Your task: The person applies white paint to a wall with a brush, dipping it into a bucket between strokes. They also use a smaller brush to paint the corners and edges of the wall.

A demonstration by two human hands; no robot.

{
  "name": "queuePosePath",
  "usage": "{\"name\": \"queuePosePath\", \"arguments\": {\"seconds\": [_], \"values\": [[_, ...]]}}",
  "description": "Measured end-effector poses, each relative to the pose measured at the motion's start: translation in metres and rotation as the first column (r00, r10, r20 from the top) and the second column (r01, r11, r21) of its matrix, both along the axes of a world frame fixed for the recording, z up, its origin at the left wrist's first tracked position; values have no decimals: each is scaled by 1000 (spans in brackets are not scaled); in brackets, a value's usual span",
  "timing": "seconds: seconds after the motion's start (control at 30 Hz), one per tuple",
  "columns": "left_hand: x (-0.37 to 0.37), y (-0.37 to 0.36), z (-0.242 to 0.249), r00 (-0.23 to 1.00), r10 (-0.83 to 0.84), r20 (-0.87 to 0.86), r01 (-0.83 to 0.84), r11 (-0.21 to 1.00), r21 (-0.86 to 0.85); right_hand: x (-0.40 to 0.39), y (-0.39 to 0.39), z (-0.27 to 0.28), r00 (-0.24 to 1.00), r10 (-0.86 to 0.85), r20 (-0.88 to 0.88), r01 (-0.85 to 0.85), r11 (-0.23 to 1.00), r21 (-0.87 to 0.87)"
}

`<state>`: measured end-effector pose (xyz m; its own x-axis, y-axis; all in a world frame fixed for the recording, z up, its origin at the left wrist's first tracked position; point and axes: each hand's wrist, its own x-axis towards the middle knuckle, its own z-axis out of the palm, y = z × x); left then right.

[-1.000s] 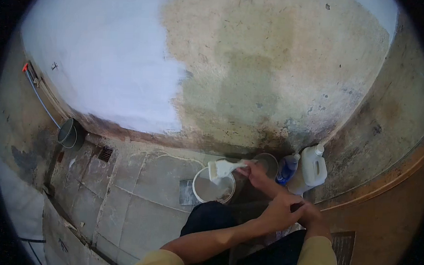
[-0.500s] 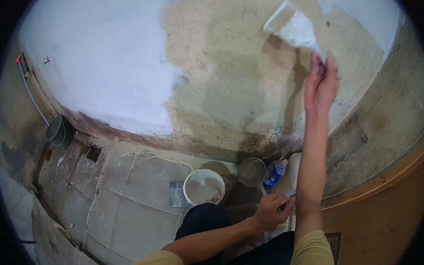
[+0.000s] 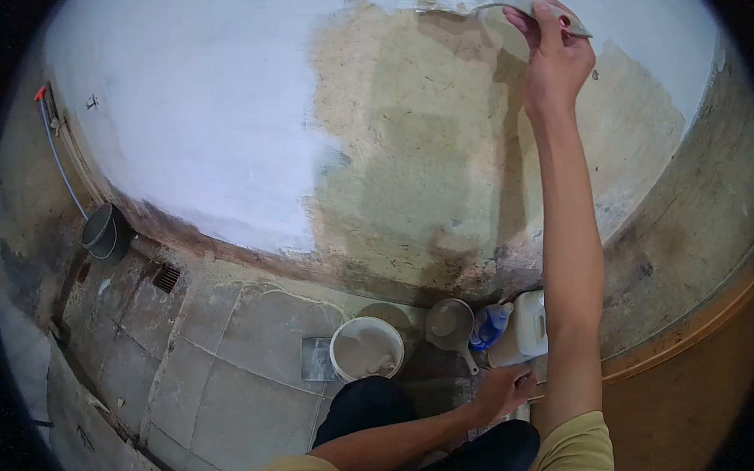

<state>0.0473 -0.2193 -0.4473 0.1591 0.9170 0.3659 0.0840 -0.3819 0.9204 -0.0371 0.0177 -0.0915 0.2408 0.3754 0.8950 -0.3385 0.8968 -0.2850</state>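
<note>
High on the wall (image 3: 407, 127), my right hand (image 3: 559, 62) grips the handle of a wide scraper (image 3: 480, 0), its fingers closed round it. The tool carries white paste, and its broad edge lies against the top of the bare, stained patch. Low down by my knee, my left hand (image 3: 502, 392) is closed with curled fingers; whatever it may hold is too small to make out. A white bucket (image 3: 365, 349) of pale paste stands on the floor left of it, beside a flat grey plate (image 3: 318, 359).
By the wall's foot are a dipper (image 3: 450, 323), a blue bottle (image 3: 491, 325) and a white jug (image 3: 528, 322). A dark bucket (image 3: 106, 232) stands far left near a floor drain (image 3: 166, 278). Wooden trim (image 3: 684, 337) runs along the right side.
My right hand has gone up and slightly left, bringing the scraper to the top of the bare patch. My left hand has shifted slightly right and down. The view has moved a little.
</note>
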Motion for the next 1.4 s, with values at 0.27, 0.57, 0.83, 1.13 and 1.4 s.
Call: {"name": "queuePosePath", "arguments": {"seconds": [0.27,0.57,0.83,1.13,1.4], "values": [[23,18,-42,991,-13,135,1,996,89,-63,-3,8,999,34,34,-34,999,-22],[5,21,-33,813,-217,541,280,959,-36,-97,-5,5,996,30,81,-32,999,18],[-3,21,-18,973,-78,217,59,994,92,-43,-12,4,988,-154,10,155,986,-68],[3,24,-22,985,-74,158,82,995,-47,-13,4,8,984,-176,13,176,984,13],[-1,22,-16,989,-84,122,94,993,-74,-1,0,7,968,-248,36,249,967,-45]]}}
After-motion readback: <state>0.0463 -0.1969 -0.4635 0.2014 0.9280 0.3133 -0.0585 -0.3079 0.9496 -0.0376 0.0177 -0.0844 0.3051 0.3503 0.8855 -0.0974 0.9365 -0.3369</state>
